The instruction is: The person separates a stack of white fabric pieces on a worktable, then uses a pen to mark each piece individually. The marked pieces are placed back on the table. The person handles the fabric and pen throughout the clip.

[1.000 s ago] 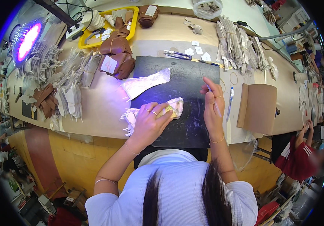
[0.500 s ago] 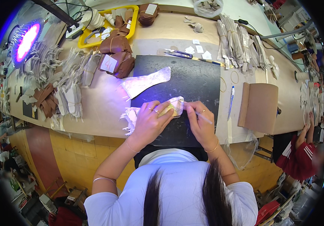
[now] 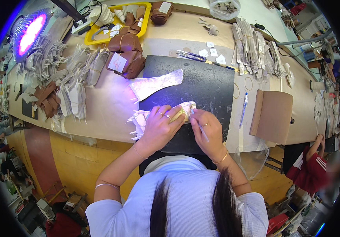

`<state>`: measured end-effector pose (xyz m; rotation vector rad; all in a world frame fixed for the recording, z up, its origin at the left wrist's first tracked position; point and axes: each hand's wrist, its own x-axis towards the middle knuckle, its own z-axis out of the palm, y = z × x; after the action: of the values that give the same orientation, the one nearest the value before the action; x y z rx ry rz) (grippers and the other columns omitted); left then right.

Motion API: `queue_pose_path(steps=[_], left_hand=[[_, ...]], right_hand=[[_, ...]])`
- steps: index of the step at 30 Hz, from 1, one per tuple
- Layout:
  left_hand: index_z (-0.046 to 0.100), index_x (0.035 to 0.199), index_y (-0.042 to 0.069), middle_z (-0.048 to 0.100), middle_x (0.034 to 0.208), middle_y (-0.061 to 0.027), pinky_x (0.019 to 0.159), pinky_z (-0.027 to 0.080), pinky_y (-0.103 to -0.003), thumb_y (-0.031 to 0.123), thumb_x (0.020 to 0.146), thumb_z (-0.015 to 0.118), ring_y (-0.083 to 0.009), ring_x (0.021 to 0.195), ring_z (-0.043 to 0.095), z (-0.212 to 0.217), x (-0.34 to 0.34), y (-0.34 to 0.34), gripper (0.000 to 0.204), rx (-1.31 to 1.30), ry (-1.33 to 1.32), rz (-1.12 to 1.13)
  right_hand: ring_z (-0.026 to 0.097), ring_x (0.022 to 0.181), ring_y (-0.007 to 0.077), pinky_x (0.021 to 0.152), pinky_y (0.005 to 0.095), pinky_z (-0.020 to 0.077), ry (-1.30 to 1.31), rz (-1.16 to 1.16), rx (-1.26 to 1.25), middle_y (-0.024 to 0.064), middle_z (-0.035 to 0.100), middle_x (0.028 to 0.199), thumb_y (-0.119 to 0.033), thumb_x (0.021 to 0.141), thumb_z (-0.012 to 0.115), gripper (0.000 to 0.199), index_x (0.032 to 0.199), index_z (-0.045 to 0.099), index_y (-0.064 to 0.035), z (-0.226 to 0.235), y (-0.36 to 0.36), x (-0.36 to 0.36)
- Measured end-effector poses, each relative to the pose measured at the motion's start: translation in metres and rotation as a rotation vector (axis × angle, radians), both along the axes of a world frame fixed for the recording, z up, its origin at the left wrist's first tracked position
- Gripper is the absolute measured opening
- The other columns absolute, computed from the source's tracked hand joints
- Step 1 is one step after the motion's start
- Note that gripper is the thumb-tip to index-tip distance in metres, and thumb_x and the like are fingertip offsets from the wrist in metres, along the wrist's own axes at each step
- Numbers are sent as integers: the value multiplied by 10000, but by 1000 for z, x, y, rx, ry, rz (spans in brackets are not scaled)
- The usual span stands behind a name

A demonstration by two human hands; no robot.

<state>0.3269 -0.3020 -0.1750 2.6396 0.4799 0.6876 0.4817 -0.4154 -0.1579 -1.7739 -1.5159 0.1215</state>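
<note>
My left hand presses flat on a pale, cream-coloured cut piece lying at the near edge of a black cutting mat. My right hand grips a thin white pen-like tool, its tip touching the right end of that piece. Frayed white paper or fabric sticks out from under my left hand toward the left. A second pale shaped piece lies flat further up the mat, apart from both hands.
Brown leather bundles and a yellow tray sit at the back left. White stacked pieces lie left, more bundles back right. A pen and brown folder rest right. A lamp glows far left.
My right hand came down from above the mat's right side to the cut piece and now holds the thin tool against it. My left hand stayed on the piece.
</note>
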Motion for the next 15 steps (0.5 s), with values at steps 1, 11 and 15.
queue_pose_path(steps=[1, 11, 15], left_hand=[[772, 996, 98, 689, 1182, -56, 809, 466, -416, 183, 787, 789, -264, 977, 616, 0, 0, 0, 226, -7, 6, 0], [775, 990, 81, 705, 1137, -71, 875, 496, -409, 152, 772, 828, -277, 1002, 622, 24, -16, 18, 235, -133, 0, 144], [782, 960, 75, 713, 1084, -80, 865, 498, -402, 147, 756, 843, -275, 974, 637, 34, -44, 35, 224, -140, -40, 326]], right_hand=[[683, 825, 327, 801, 425, 546, -10, 41, -11, 144, 703, 948, -38, 881, 705, 102, 954, 638, -15, 2, -3, -1], [624, 1174, 347, 973, 443, 478, 20, -56, -79, 140, 668, 1289, -168, 856, 772, 334, 1173, 697, -96, -7, 2, 24], [522, 1323, 355, 1040, 475, 422, -128, 20, -227, 128, 614, 1379, -243, 793, 820, 475, 1234, 693, -117, -9, 6, 22]])
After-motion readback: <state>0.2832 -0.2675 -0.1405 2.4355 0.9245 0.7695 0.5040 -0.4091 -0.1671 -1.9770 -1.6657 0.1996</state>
